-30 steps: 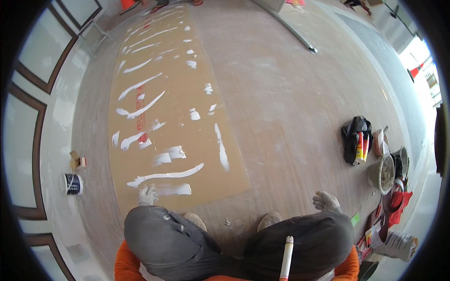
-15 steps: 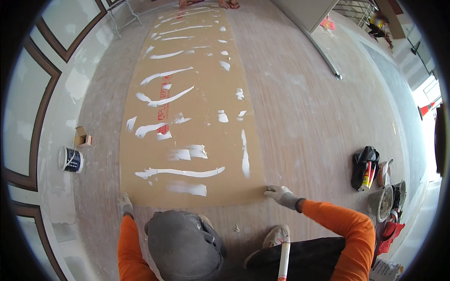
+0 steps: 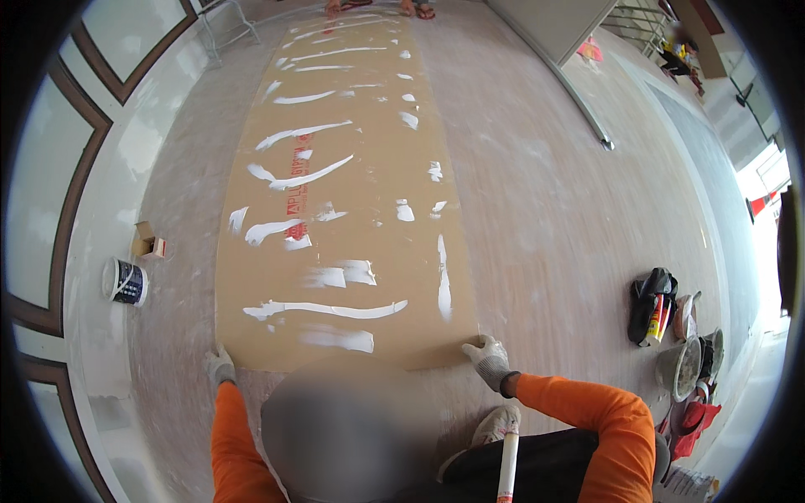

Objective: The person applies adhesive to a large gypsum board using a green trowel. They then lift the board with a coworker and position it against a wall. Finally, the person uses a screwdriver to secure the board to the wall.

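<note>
A second ago my left hand was over the near end of the board, and my right hand was out above bare floor, away from it. Now the two are at its two near corners, one each. Over the last half second my right hand has shifted only a little, further over its corner. I take that as settling into place, with both sides of this end now within my control.

The board lies flat between my hands and runs away ahead of them, its upper face streaked with white smears. The closest smear sits just ahead, between the two hands.

My left hand, gloved, is at the left corner, fingers partly bent and pointing forward along the edge. My right hand, gloved too, reaches in from the right, its fingers bent at the right corner and touching it. Whether either is clamped on the edge or only resting there I cannot tell, since the undersides are hidden.

Ahead of my left hand and further left stand a pail and a small box. Well to the right of my right hand is a bucket.
</note>
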`<state>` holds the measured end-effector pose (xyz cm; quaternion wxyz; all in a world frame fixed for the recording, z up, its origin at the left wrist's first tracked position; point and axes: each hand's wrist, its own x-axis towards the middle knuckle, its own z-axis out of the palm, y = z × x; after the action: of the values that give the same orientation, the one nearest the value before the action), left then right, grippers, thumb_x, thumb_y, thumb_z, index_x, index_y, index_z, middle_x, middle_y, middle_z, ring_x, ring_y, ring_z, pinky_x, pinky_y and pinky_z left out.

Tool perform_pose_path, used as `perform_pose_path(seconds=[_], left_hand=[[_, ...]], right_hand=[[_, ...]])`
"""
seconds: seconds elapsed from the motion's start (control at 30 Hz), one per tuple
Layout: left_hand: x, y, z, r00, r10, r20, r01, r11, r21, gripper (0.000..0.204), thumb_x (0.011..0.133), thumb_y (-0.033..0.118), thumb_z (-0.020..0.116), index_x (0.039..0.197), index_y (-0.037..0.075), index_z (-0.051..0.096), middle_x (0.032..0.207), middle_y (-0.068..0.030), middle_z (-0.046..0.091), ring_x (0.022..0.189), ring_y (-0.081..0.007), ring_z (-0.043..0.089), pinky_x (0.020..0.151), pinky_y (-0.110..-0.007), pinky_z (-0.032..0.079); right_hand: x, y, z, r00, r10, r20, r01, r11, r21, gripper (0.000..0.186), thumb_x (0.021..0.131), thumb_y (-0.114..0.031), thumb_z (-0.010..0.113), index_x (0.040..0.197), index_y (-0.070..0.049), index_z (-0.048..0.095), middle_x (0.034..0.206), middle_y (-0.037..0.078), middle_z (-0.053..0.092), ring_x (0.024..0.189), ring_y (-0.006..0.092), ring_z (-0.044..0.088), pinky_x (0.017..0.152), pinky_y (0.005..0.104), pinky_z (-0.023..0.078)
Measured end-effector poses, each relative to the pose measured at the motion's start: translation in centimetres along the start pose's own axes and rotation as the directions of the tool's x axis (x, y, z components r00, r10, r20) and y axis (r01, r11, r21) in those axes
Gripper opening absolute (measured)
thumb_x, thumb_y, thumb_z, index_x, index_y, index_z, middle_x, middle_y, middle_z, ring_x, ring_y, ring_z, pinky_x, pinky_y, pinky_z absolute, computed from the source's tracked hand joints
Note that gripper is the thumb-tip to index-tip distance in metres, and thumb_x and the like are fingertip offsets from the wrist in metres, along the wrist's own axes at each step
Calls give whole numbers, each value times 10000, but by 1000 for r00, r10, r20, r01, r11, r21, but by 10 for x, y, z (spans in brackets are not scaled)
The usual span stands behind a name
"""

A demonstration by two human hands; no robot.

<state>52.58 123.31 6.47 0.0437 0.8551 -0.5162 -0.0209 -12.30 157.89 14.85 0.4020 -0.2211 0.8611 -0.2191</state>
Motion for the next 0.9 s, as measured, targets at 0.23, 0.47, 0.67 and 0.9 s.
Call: perform_pose_path(seconds=[0.23,0.47,0.67,0.9], left_hand=[[-5,9,-1,1000,2,-14,-2,1000,-1,711,1022,574,572,1347,-56,630,1373,-308,620,1288,-451,587,1099,-518,465],[-2,6,4,996,39,-76,-38,999,14,700,1020,586,565,1333,-34,647,1384,-289,624,1311,-441,580,1103,-515,461],[-2,4,-12,995,-7,100,9,1000,-12,672,1014,577,569,1247,-44,677,1289,-295,676,1222,-452,639,1011,-542,497],[3,1,-15,998,42,50,-41,999,-14,702,1010,612,563,1200,-51,695,1205,-311,709,1141,-478,672,956,-533,518]], right_hand=[[4,1,-9,996,80,28,-83,992,100,597,938,-477,722,1226,47,710,1150,227,771,1097,321,741,950,419,562],[13,6,-15,990,121,78,-133,977,165,620,960,-531,709,1189,46,705,1047,182,763,1006,262,728,891,386,553],[7,-10,-36,976,58,211,-99,977,189,640,985,-537,693,1236,51,691,1089,164,757,1004,207,702,876,366,551],[4,-21,-78,859,-83,505,17,991,134,565,1064,-469,619,1335,21,692,1181,137,759,1093,189,690,982,361,541]])
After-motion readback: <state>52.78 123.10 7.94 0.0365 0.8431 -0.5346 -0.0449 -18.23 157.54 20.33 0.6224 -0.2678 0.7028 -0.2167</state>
